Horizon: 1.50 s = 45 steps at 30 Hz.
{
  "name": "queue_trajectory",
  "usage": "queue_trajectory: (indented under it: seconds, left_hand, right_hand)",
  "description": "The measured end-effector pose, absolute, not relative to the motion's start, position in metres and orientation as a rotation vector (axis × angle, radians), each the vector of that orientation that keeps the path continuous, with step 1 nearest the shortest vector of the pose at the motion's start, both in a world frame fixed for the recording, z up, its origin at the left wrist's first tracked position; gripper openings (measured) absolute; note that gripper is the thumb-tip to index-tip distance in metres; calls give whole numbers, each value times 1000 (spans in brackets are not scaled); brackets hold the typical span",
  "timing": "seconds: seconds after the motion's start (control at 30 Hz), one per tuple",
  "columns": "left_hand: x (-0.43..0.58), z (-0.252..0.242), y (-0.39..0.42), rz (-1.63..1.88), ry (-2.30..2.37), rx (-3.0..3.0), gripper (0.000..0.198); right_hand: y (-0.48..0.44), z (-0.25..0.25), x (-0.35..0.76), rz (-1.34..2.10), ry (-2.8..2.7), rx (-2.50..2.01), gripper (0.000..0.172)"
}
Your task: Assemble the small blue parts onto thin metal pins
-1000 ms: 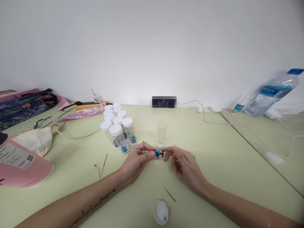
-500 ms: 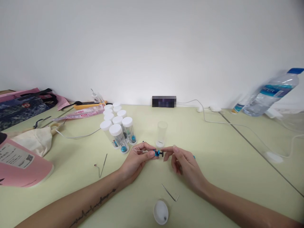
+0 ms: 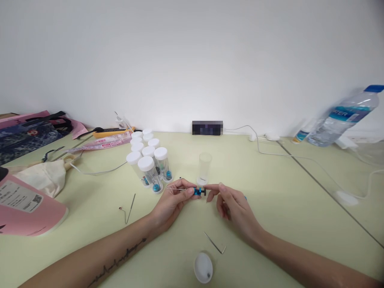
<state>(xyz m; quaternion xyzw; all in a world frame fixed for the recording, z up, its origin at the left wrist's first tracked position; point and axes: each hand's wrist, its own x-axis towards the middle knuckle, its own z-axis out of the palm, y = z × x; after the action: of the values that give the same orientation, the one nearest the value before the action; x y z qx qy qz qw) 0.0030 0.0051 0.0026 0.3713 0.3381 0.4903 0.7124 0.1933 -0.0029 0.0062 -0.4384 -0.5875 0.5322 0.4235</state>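
My left hand [image 3: 177, 198] pinches a small blue metal fitting [image 3: 197, 191] between thumb and fingertips. A black screw with a disc-shaped head [image 3: 204, 192] sticks out of its right end, and a thin metal wire runs back leftward over the fingers. The extended index finger of my right hand [image 3: 235, 204] is at the disc head; whether it touches cannot be made out. That hand's other fingers are loosely bent and hold nothing visible. Just behind the fitting stands a clear, lidless tube [image 3: 205, 170] with a small dark piece near its bottom.
Several white-capped tubes [image 3: 146, 164] containing blue parts stand left of centre. A bent wire [image 3: 129, 210] lies at left, a hex key [image 3: 214, 243] and an upturned white cap [image 3: 203, 268] in front. A pink cup [image 3: 30, 204] is far left, a water bottle [image 3: 345, 116] far right.
The blue fitting and its black disc head have shifted slightly upward in view with my left fingertips. My right hand stays nearly still.
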Motion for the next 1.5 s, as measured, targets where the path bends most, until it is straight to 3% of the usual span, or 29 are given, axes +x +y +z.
queue_trajectory:
  seconds: [1.5]
  left_hand:
    - [3,4,5,1082,712,845,7]
  right_hand:
    - [-2,4,194,1384,-1454,-1046,42]
